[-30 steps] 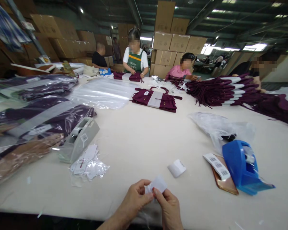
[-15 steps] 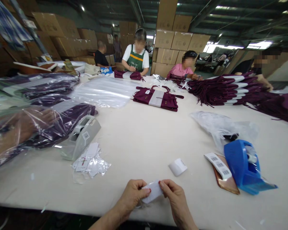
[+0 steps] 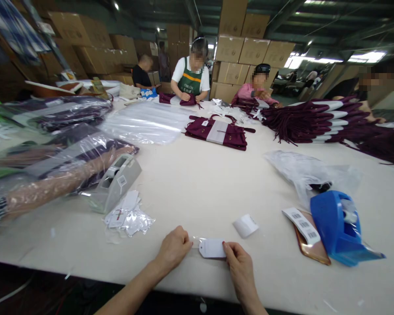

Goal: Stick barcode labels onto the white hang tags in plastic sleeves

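Observation:
A white hang tag (image 3: 212,248) lies level just above or on the near edge of the table, its holed end pointing left. My right hand (image 3: 241,264) pinches the tag's right end between thumb and fingers. Just left of the tag, my left hand (image 3: 174,246) is closed, fingertips toward the holed end. Something clear and thin shows between the left fingers and the tag; what exactly those fingers hold is too fine to make out. Beyond the hands lies a curled white label piece (image 3: 246,225).
Left are a grey tape dispenser (image 3: 121,181), tags in clear sleeves (image 3: 131,214) and another person's arm (image 3: 68,179) inside a plastic bag. Right are a blue tape dispenser (image 3: 335,227), a phone (image 3: 310,247) and a barcode strip (image 3: 302,225). A maroon handbag (image 3: 233,135) lies ahead.
My left hand has drawn left off the tag, which now lies flatter with its holed end showing. The right hand keeps its pinch. At left, the other person's arm reaches further into the bag.

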`<move>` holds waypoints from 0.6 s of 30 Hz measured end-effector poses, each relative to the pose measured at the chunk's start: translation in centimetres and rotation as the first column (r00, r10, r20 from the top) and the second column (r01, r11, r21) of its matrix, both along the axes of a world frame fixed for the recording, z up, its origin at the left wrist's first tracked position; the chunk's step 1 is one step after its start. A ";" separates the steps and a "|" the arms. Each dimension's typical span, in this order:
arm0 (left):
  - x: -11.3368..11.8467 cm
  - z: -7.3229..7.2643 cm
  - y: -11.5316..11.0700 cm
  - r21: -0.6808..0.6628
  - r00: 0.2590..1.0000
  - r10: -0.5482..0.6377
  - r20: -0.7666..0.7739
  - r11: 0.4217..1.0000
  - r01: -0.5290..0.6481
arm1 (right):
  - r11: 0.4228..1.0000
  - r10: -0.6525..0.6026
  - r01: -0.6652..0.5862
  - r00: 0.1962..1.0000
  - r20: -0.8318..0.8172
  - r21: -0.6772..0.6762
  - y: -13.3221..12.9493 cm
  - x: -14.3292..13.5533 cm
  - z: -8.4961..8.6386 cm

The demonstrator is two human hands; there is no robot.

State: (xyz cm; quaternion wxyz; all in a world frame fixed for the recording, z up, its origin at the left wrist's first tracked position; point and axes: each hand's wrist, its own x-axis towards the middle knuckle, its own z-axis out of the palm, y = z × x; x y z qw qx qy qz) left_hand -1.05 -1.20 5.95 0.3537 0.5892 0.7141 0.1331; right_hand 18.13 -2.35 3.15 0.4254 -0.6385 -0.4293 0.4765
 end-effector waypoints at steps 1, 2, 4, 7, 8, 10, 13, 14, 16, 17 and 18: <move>0.0 0.1 -0.1 0.016 0.999 -0.012 -0.049 1.000 0.013 | 1.000 0.005 -0.005 0.999 0.033 0.006 0.0 0.0 0.0; 0.1 0.2 -0.2 0.032 0.995 -0.024 -0.095 0.999 0.027 | 1.000 0.009 -0.009 0.998 0.058 0.009 -0.1 0.0 0.0; 0.3 0.4 -0.5 0.061 0.983 -0.051 -0.174 0.996 0.063 | 1.000 0.011 -0.012 0.996 0.089 0.011 -0.1 0.0 -0.1; 0.6 0.6 -0.9 0.095 0.961 -0.076 -0.264 0.990 0.104 | 1.000 0.007 -0.009 0.991 0.132 0.016 -0.1 -0.1 0.0; 0.7 0.5 -1.1 0.129 0.950 -0.072 -0.303 0.985 0.116 | 1.000 0.004 -0.006 0.990 0.140 0.017 0.0 -0.1 0.0; 0.8 -0.3 -1.4 0.270 0.916 -0.079 -0.393 0.943 0.197 | 1.000 -0.005 0.002 0.989 0.147 0.023 0.1 -0.2 0.0; 0.7 -2.6 -1.6 0.505 0.837 -0.258 -0.483 0.699 0.506 | 0.999 -0.015 0.010 0.992 0.129 0.036 0.2 -0.2 -0.1; 0.6 -3.4 -1.5 0.544 0.804 -0.342 -0.486 0.602 0.585 | 0.999 -0.020 0.016 0.993 0.115 0.038 0.2 0.0 -0.1; 0.5 -4.6 -1.4 0.589 0.770 -0.439 -0.462 0.497 0.637 | 0.998 -0.057 0.054 0.996 0.075 0.038 0.5 0.6 -0.2; 0.5 -4.9 -1.4 0.605 0.775 -0.449 -0.445 0.488 0.629 | 0.995 -0.091 0.089 0.995 0.047 0.039 0.7 1.1 -0.2; 0.4 -5.1 -1.3 0.618 0.787 -0.444 -0.428 0.492 0.613 | 0.990 -0.133 0.133 0.991 0.014 0.042 1.1 1.7 -0.3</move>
